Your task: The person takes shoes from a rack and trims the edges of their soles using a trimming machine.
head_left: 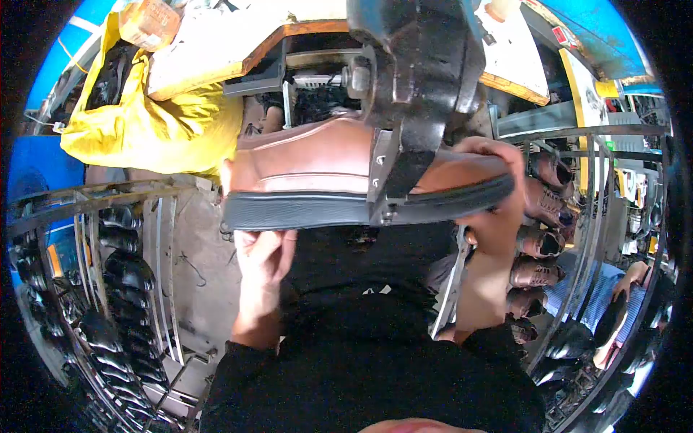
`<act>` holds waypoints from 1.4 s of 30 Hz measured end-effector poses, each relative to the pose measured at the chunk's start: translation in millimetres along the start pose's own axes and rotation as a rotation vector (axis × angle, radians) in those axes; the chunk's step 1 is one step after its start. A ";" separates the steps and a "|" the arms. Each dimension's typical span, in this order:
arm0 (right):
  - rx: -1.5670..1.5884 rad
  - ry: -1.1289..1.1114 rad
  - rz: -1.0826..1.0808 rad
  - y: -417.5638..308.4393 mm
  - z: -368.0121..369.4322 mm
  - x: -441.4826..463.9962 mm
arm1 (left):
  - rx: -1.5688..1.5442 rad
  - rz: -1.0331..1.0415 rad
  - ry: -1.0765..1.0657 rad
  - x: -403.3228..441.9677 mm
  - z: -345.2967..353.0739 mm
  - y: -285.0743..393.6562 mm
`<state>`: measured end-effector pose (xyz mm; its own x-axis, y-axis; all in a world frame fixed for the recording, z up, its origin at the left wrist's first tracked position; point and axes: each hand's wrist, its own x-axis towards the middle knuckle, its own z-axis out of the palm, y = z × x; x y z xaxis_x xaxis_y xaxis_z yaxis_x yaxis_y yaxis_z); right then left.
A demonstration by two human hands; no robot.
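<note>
A brown leather shoe [310, 162] with a thick black sole lies on its side across the middle of the view, its sole edge facing me. My left hand [263, 252] grips the heel end from below, fingers bent against the sole. Around the toe end at the right, my right hand [505, 173] is wrapped, with its fingers over the top. A dark metal machine head [419, 72] comes down from above, and its narrow foot [390, 177] crosses the shoe's side at mid-length. The foot hides part of the upper and sole.
Racks of black shoes [130, 281] stand at the left, and brown shoes [541, 202] fill a rack at the right. A yellow bag [159, 137] hangs beside the white worktable [209, 54]. Another person's blue sleeve [592, 285] shows at the far right.
</note>
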<state>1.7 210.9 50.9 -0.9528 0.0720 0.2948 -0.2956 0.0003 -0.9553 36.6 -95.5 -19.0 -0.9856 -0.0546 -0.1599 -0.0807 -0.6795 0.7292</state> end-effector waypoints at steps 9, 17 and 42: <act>0.585 0.013 0.285 36.8 27.5 -11.0 | 0.487 -0.266 -0.191 -25.9 -55.6 34.2; 0.861 0.296 0.117 -30.1 -25.8 -62.1 | 0.687 0.310 -0.860 -49.7 -4.6 -78.6; 0.453 1.767 0.732 -82.2 100.1 -724.5 | 0.818 0.109 -1.655 -101.6 126.0 -114.8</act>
<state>709.4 58.9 -82.0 0.1585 0.6868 -0.7093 -0.2094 -0.6787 -0.7039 127.2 80.2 -2.7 -0.0719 0.9597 0.2717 0.4399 -0.2140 0.8722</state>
